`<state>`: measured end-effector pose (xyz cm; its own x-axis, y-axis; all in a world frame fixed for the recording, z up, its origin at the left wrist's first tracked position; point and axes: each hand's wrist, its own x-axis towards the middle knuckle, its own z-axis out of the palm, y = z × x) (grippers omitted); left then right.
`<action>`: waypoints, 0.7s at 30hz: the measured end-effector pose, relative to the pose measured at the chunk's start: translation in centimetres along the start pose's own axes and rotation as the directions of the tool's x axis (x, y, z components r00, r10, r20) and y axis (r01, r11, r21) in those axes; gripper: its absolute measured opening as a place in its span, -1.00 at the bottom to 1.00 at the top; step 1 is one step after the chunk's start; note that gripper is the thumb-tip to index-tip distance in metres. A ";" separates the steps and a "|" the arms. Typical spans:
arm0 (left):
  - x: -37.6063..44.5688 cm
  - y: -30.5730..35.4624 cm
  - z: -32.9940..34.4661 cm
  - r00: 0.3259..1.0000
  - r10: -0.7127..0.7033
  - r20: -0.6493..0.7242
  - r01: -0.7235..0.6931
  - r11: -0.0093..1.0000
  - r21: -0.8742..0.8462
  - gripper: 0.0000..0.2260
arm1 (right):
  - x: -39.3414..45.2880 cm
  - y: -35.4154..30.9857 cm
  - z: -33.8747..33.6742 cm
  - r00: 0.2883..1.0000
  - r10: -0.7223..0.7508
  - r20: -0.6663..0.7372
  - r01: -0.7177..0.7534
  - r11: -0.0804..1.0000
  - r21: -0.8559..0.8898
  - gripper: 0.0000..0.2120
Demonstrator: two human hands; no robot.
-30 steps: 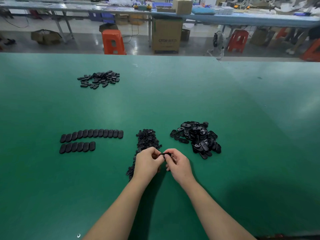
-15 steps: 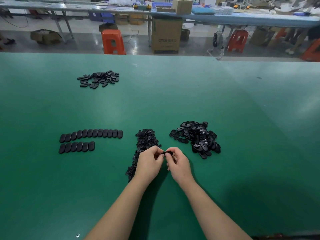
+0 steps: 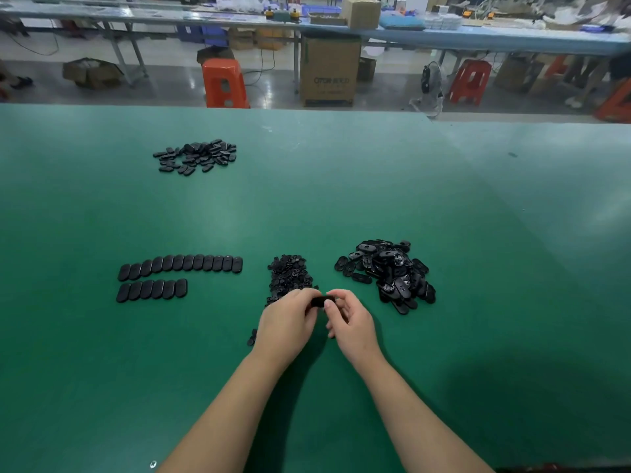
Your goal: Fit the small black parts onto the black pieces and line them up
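Both hands pinch one black piece (image 3: 318, 301) between them, its long axis running left to right; the left hand (image 3: 288, 324) lies nearer the lined-up rows (image 3: 180, 272), well off leftward; right hand (image 3: 351, 322) curled at its other end.

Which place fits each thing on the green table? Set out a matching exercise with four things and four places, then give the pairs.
Things:
1. neat rows of oval pieces
2. far heap
3. heap of small parts
4. big heap of oval pieces

Places:
A. just beyond the left hand
B. right of the right hand
C. near side, far left
D. far side, left

Pairs: 1-C, 2-D, 3-A, 4-B
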<state>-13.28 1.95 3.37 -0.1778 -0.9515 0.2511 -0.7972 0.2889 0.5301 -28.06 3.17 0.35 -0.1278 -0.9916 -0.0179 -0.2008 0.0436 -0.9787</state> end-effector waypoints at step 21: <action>-2.5 -11.4 -5.6 0.894 -0.413 -0.173 0.448 0.826 0.341 -0.76 | -0.2 -0.2 -0.2 1.000 0.025 0.010 -0.024 0.998 -0.058 -0.91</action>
<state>-0.53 1.68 1.27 0.2702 -0.9517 0.1460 -0.9354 -0.2235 0.2741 -28.17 3.40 0.59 -0.1230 -0.9914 -0.0446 -0.2533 0.0748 -0.9645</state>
